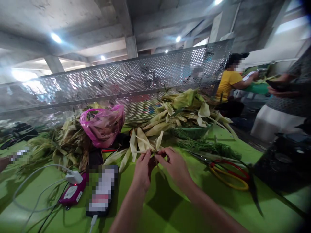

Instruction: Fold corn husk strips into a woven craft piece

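Pale corn husks (142,142) fan upward from between my two hands, above the green table (160,204). My left hand (143,166) pinches their gathered lower end with thumb and fingers. From the other side my right hand (174,161) closes its thumb and forefinger on the same spot, and a thin strip hangs down between the hands. My fingers partly hide the join. Just behind lie more loose husks and a green basket (190,132) heaped with husks (181,111).
Scissors with red and yellow handles (230,178) lie right. Left are a charging phone (103,189), a purple power strip (74,192) with cables, a pink plastic bag (104,126) and dry husks. Another person's hand (4,163) shows far left. A perforated metal screen (136,77) stands behind; people are right.
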`<move>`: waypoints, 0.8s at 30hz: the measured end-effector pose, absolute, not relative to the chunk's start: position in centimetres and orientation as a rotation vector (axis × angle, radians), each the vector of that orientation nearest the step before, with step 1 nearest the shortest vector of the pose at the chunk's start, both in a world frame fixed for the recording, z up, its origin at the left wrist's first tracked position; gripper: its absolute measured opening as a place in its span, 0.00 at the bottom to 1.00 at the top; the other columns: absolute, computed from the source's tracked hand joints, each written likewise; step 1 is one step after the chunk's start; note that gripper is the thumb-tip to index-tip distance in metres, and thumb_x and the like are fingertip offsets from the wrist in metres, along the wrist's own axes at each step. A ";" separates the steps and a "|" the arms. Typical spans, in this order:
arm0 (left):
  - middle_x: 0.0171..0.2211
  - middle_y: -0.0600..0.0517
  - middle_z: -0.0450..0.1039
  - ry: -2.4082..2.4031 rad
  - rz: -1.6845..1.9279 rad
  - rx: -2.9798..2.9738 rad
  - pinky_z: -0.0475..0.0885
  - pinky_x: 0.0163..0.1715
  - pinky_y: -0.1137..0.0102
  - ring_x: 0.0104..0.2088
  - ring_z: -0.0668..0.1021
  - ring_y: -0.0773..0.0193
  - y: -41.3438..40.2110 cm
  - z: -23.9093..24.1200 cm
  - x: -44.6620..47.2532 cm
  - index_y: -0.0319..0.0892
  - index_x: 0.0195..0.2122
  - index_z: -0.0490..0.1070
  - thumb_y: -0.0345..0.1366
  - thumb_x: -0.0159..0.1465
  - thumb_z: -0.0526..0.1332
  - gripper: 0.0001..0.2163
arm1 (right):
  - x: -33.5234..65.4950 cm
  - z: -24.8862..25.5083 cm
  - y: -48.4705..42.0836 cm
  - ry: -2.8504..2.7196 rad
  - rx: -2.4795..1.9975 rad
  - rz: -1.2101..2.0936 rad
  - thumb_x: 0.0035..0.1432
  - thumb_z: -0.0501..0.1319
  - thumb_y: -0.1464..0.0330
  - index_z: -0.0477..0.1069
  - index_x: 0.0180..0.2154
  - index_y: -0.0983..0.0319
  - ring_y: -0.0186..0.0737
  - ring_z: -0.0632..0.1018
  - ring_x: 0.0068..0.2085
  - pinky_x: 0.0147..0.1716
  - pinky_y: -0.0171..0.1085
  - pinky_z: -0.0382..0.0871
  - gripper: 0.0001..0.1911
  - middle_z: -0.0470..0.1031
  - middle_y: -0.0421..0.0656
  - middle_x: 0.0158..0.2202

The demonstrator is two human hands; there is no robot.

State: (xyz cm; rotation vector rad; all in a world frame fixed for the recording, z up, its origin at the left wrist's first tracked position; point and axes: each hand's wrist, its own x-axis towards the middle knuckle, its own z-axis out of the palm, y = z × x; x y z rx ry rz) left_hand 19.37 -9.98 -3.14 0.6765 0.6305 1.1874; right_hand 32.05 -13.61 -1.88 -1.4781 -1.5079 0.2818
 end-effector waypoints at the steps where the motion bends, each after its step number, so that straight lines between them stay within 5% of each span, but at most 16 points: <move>1: 0.43 0.45 0.79 0.618 1.184 0.673 0.74 0.42 0.68 0.39 0.80 0.59 -10.0 -3.2 19.5 0.42 0.39 0.77 0.40 0.57 0.69 0.11 | 31.9 -2.0 -13.6 -1.542 -1.503 0.244 0.59 0.61 0.64 0.73 0.33 0.59 0.43 0.74 0.37 0.36 0.38 0.63 0.06 0.74 0.42 0.35; 9: 0.36 0.49 0.78 0.740 1.199 0.821 0.73 0.38 0.71 0.36 0.78 0.63 -10.3 -3.6 20.1 0.41 0.35 0.78 0.39 0.51 0.73 0.12 | 31.0 -2.6 -13.3 -1.574 -1.648 0.064 0.56 0.60 0.72 0.69 0.31 0.60 0.42 0.72 0.36 0.33 0.36 0.59 0.02 0.74 0.43 0.34; 16: 0.26 0.51 0.76 0.797 1.259 1.043 0.70 0.34 0.71 0.29 0.75 0.65 -9.6 -3.8 19.7 0.36 0.27 0.77 0.41 0.49 0.73 0.12 | 30.3 -3.2 -13.5 -1.582 -1.613 0.322 0.58 0.58 0.71 0.67 0.26 0.60 0.37 0.70 0.28 0.28 0.35 0.56 0.08 0.73 0.40 0.26; 20: 0.26 0.52 0.75 0.801 1.284 1.002 0.70 0.34 0.71 0.28 0.75 0.65 -9.0 -3.7 19.1 0.37 0.28 0.75 0.41 0.48 0.73 0.14 | 30.5 -3.3 -14.0 -1.578 -1.452 0.481 0.58 0.58 0.72 0.68 0.31 0.59 0.38 0.73 0.31 0.30 0.34 0.60 0.03 0.76 0.40 0.30; 24: 0.28 0.53 0.75 0.820 1.330 0.893 0.71 0.31 0.71 0.27 0.76 0.66 -8.6 -3.4 18.6 0.39 0.33 0.71 0.44 0.50 0.72 0.17 | 30.7 -3.0 -14.4 -1.609 -1.446 0.535 0.57 0.58 0.75 0.68 0.45 0.57 0.39 0.75 0.30 0.29 0.34 0.60 0.14 0.78 0.39 0.32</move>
